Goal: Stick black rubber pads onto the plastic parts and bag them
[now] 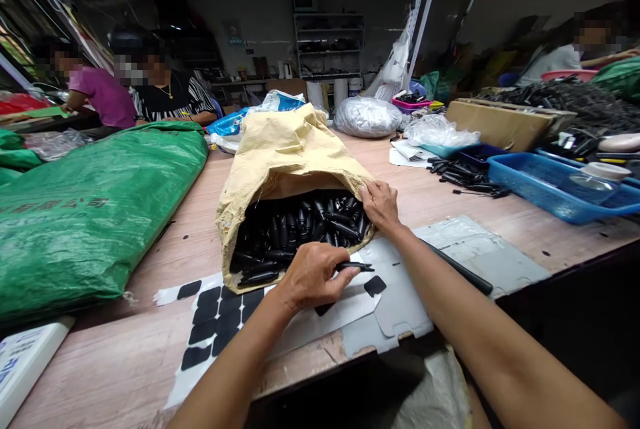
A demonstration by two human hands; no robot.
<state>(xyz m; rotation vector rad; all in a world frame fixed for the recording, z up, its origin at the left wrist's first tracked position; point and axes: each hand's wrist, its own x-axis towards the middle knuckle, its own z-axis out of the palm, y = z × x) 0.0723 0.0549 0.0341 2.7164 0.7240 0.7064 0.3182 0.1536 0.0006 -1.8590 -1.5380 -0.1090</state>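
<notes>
My left hand (320, 275) is closed on a slim black pointed piece (361, 267), held in front of the sack's mouth; its far end sits inside my fingers. With my right hand (381, 205) I pinch the right edge of the sack's opening. The cream woven sack (290, 142) lies on its side, mouth toward me, full of black pen-like plastic parts (300, 219). Below it is a white backing sheet with rows of black rounded-square stickers (229, 320), partly covered by my left forearm. One loose black sticker (375, 285) lies right of my left hand.
A large green sack (100, 209) fills the left side, with a white box-like device (30, 365) before it. On the right are a grey board (465, 242), a black rod (465, 272), a blue tray (550, 182) and piled black parts (467, 172). Several people sit farther back.
</notes>
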